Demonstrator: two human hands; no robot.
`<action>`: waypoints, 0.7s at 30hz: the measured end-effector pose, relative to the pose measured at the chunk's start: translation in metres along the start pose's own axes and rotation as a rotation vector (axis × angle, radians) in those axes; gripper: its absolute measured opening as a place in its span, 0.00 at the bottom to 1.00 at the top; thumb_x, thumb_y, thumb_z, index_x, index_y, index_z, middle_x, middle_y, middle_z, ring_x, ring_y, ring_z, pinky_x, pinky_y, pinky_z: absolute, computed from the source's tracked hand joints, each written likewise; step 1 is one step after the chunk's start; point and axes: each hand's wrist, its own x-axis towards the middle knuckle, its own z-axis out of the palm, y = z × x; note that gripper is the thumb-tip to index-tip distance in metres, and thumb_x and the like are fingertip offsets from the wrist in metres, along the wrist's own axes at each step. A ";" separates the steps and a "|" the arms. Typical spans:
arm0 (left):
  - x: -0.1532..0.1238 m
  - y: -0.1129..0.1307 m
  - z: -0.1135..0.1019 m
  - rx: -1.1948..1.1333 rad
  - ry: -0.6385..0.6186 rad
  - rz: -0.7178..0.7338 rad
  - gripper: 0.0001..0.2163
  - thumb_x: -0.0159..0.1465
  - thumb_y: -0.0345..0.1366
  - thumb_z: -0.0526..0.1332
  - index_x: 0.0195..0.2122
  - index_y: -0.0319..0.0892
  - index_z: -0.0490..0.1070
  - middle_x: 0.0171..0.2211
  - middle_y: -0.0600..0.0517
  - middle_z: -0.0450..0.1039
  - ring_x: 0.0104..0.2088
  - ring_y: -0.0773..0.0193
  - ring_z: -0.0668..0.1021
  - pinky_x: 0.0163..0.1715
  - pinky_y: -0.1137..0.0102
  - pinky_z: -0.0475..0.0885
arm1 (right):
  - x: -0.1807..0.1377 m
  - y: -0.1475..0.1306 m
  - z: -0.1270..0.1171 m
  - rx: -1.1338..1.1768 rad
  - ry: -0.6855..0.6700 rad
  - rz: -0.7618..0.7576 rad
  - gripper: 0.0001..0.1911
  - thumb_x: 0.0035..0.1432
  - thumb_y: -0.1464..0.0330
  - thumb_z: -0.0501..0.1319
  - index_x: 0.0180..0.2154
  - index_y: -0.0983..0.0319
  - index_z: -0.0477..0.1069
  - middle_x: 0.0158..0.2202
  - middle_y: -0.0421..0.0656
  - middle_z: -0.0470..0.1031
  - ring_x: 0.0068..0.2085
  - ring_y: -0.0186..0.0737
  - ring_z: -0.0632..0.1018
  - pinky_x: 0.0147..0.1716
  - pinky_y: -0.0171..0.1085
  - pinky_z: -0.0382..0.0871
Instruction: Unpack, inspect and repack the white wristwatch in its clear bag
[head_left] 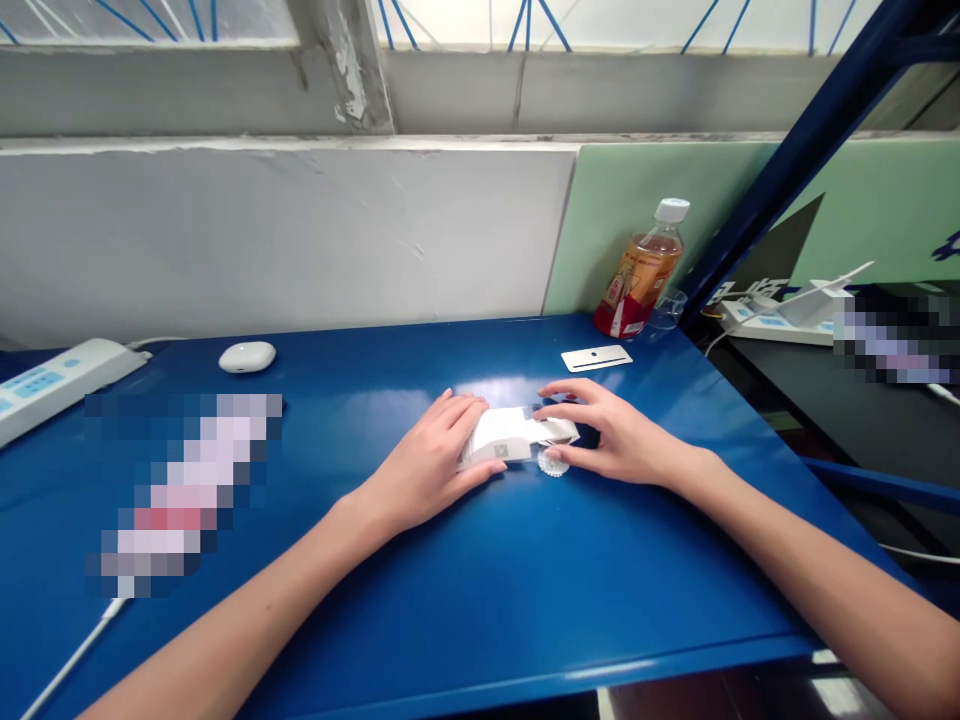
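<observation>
A small white box (501, 436) with a printed code on its side lies on the blue desk. My left hand (435, 450) is wrapped over the box's left end, thumb along the near side. At the right end a flap (555, 431) sticks out. My right hand (619, 432) curves around that flap with thumb and fingers apart. Whether its fingertips touch the flap, I cannot tell. Just under the right thumb is a round, clear, scalloped-edged piece (553, 464) on the desk. What is inside the box is hidden.
Behind the right hand lies a flat white card (597, 358) with a slot. A drink bottle (642, 270) stands by the wall. On the left are a white earbud case (247, 357), a power strip (64, 385) and a blurred-out device (191, 490) with a white cable.
</observation>
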 end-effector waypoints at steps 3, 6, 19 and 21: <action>0.000 0.003 0.002 0.004 -0.001 0.015 0.25 0.67 0.48 0.59 0.59 0.36 0.62 0.59 0.37 0.67 0.62 0.45 0.68 0.64 0.48 0.57 | 0.000 -0.003 0.005 0.029 -0.013 -0.010 0.17 0.61 0.61 0.64 0.50 0.61 0.73 0.58 0.54 0.69 0.58 0.52 0.72 0.56 0.50 0.69; 0.001 0.004 -0.001 -0.001 -0.003 0.006 0.26 0.66 0.49 0.61 0.59 0.37 0.63 0.59 0.37 0.68 0.61 0.45 0.69 0.62 0.49 0.61 | 0.001 -0.005 0.005 0.041 -0.020 -0.015 0.15 0.61 0.63 0.64 0.48 0.62 0.73 0.57 0.55 0.69 0.57 0.51 0.73 0.54 0.48 0.71; -0.001 -0.008 -0.021 -0.009 0.002 -0.133 0.29 0.65 0.53 0.60 0.62 0.38 0.64 0.58 0.40 0.70 0.55 0.48 0.74 0.54 0.57 0.70 | -0.001 0.002 -0.003 -0.050 0.360 0.001 0.13 0.63 0.67 0.62 0.49 0.60 0.73 0.46 0.48 0.80 0.47 0.46 0.80 0.47 0.44 0.75; -0.002 -0.009 -0.024 -0.013 -0.006 -0.144 0.30 0.65 0.53 0.59 0.62 0.39 0.63 0.58 0.40 0.69 0.55 0.48 0.74 0.54 0.57 0.70 | 0.000 0.001 -0.004 -0.009 0.450 0.050 0.12 0.60 0.67 0.63 0.47 0.60 0.74 0.45 0.46 0.81 0.45 0.46 0.81 0.45 0.43 0.76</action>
